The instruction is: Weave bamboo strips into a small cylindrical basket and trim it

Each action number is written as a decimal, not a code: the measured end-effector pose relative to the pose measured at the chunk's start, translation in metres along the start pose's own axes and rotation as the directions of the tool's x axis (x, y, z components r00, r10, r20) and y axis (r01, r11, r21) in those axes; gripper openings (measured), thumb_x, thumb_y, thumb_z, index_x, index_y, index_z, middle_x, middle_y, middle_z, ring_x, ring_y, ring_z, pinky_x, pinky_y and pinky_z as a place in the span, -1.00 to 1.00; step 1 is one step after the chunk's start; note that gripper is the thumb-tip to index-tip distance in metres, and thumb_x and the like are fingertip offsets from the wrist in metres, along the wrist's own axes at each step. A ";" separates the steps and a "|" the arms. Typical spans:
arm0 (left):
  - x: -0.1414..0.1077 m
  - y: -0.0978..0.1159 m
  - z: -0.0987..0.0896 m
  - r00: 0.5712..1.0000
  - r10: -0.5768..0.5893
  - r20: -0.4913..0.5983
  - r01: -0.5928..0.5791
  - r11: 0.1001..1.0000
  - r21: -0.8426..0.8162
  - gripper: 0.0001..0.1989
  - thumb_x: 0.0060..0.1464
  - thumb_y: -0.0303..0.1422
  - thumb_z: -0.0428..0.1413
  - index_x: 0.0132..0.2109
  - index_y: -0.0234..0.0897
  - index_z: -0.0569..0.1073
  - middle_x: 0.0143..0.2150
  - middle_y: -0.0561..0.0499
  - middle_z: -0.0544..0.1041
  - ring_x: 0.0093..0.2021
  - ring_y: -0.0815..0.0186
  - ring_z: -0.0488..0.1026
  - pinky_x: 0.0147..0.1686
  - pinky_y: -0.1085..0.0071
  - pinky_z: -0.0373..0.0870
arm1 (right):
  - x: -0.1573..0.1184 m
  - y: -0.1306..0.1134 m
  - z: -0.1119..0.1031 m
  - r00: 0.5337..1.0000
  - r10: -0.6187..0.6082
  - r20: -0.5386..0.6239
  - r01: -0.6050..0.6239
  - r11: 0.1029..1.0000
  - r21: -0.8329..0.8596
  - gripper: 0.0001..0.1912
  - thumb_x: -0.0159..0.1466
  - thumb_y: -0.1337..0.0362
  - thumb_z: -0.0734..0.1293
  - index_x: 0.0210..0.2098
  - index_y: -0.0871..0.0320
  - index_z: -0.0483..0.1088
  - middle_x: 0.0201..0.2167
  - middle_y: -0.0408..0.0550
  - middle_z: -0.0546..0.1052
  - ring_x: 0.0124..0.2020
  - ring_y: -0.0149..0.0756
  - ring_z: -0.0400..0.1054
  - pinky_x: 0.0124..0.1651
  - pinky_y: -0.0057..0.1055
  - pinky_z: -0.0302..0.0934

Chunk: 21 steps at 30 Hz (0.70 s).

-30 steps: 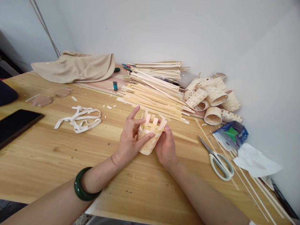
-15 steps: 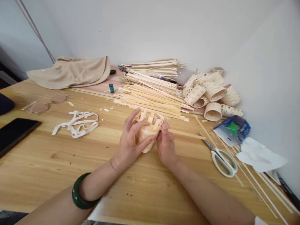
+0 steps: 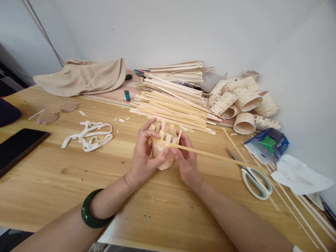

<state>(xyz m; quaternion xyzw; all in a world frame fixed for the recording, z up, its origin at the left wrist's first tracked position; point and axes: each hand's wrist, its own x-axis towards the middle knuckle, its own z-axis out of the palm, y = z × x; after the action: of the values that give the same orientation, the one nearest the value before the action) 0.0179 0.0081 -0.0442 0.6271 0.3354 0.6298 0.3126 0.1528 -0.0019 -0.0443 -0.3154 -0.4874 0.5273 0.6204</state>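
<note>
Between my hands stands a small woven basket [image 3: 166, 161] of pale flat strips, with several upright strip ends sticking up round its rim. My left hand [image 3: 144, 150] is wrapped round its left side, the thumb pressed on the front of the weave. A long yellowish strip [image 3: 210, 153] runs from the front of the basket out to the right, over the scissors. My right hand [image 3: 187, 161] grips the basket's right side, its thumb at the strip where it meets the weave and its fingers partly hidden behind.
Bundles of flat strips [image 3: 170, 110] lie behind the basket. Finished woven cylinders [image 3: 244, 123] are piled at the back right. Scissors [image 3: 257, 182], a blue packet [image 3: 267, 143] and white paper [image 3: 301, 175] lie right; a white ribbon [image 3: 90, 134], glasses [image 3: 48, 117] and a phone [image 3: 22, 148] left.
The right thumb has shifted left and lower onto the front of the basket. The long strip's free end now reaches farther right, across the scissors. The view has shifted slightly.
</note>
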 end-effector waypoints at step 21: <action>-0.003 0.000 -0.002 0.974 -0.226 0.030 0.228 0.965 -0.129 -0.24 0.19 -0.17 0.24 0.43 -0.05 0.10 0.45 -0.20 0.21 0.36 0.05 0.31 0.31 0.08 0.31 | -0.004 -0.001 0.004 0.999 -0.044 -0.031 0.037 0.982 -0.184 -0.52 0.25 0.19 0.49 0.13 -0.04 0.37 0.14 -0.02 0.50 0.15 -0.17 0.43 0.22 -0.13 0.38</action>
<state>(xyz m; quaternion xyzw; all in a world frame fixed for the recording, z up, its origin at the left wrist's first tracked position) 0.0161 0.0057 -0.0463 0.5674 0.3604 0.6059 0.4255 0.1499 -0.0060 -0.0432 -0.3702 -0.5292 0.4620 0.6078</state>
